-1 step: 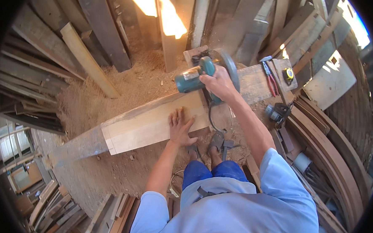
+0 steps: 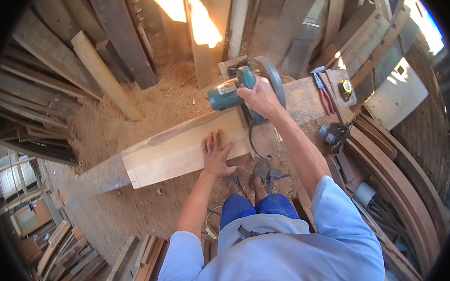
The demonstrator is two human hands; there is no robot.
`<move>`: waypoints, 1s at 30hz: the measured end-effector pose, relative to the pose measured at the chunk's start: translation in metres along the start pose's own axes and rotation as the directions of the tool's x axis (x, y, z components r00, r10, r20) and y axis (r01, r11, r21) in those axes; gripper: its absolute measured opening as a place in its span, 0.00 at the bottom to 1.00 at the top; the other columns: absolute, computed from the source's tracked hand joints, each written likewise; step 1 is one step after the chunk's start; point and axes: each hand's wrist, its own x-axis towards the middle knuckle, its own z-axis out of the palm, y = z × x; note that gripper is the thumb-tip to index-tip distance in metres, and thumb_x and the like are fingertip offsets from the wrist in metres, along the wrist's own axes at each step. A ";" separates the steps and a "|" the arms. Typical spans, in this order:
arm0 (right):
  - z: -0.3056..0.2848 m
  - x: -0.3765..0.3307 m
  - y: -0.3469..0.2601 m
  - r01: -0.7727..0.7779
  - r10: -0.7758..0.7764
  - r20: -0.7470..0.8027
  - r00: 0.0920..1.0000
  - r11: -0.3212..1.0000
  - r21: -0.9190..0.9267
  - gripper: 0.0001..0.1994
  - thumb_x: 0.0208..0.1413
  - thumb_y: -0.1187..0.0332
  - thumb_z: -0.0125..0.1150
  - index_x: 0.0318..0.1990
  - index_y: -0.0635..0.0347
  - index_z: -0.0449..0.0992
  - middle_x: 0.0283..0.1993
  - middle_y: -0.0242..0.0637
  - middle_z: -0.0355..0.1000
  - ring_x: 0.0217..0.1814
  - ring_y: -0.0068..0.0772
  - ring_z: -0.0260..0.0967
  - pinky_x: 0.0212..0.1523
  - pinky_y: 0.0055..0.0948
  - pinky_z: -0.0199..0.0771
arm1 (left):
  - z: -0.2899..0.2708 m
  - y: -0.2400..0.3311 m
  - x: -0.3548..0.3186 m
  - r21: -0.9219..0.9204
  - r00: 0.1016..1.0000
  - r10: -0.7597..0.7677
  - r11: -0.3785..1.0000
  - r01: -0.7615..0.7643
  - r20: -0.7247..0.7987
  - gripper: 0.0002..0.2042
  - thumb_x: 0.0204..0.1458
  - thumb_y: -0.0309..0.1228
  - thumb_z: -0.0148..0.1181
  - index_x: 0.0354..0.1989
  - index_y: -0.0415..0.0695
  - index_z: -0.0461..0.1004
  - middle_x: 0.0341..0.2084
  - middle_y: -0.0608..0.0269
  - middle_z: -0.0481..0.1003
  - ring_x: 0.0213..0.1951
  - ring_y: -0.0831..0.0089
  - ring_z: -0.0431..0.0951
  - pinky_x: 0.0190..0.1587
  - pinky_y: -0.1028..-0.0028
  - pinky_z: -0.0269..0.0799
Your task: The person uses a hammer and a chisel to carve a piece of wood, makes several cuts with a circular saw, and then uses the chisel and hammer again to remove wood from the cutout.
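Observation:
A green circular saw (image 2: 224,94) with a grey round guard rests across the pale board (image 2: 180,152), near the board's right end. My right hand (image 2: 261,98) is wrapped round its handle, and the dark cord hangs down toward my feet. Flat on the pale board, left of the saw, lies my left hand (image 2: 217,154) with its fingers spread. Beneath is a longer, greyer plank (image 2: 95,175) that sticks out to both sides. The saw's blade and its line of contact with the wood are hidden.
On the plank's right end lie red-handled pliers (image 2: 325,95) and a yellow tape measure (image 2: 345,88). Another power tool (image 2: 334,135) sits just below that end. Sawdust (image 2: 166,92) covers the floor beyond the plank. Boards lean at the back; stacked timber (image 2: 71,265) lies near left.
The whole view has shifted by a few pixels. Both hands and the saw keep practically the same place on the board.

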 end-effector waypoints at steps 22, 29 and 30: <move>-0.118 -0.343 0.071 -0.295 0.299 -0.480 0.825 0.952 0.086 0.17 0.53 0.70 0.60 0.49 0.66 0.77 0.31 0.30 0.71 0.25 0.20 0.64 0.27 0.28 0.67 | 0.008 -0.004 0.002 0.058 0.995 0.070 0.996 -0.066 -0.066 0.50 0.24 0.55 0.80 0.66 0.61 0.70 0.74 0.34 0.45 0.73 0.34 0.41 0.73 0.40 0.34; -0.116 -0.367 0.223 -0.574 0.416 -0.519 0.747 0.796 -0.189 0.19 0.50 0.66 0.64 0.46 0.73 0.76 0.40 0.62 0.77 0.46 0.65 0.76 0.51 0.51 0.74 | 0.011 -0.006 0.000 0.110 0.992 0.118 0.988 -0.112 -0.047 0.52 0.25 0.50 0.80 0.68 0.56 0.67 0.73 0.32 0.45 0.73 0.30 0.41 0.72 0.39 0.37; -0.116 -0.364 0.235 -0.625 0.465 -0.505 0.727 0.753 -0.206 0.20 0.49 0.65 0.64 0.46 0.73 0.76 0.43 0.66 0.77 0.50 0.69 0.75 0.53 0.54 0.73 | 0.009 -0.005 0.000 0.116 0.995 0.101 0.988 -0.099 -0.006 0.52 0.26 0.49 0.79 0.69 0.55 0.66 0.73 0.31 0.44 0.72 0.29 0.40 0.72 0.38 0.37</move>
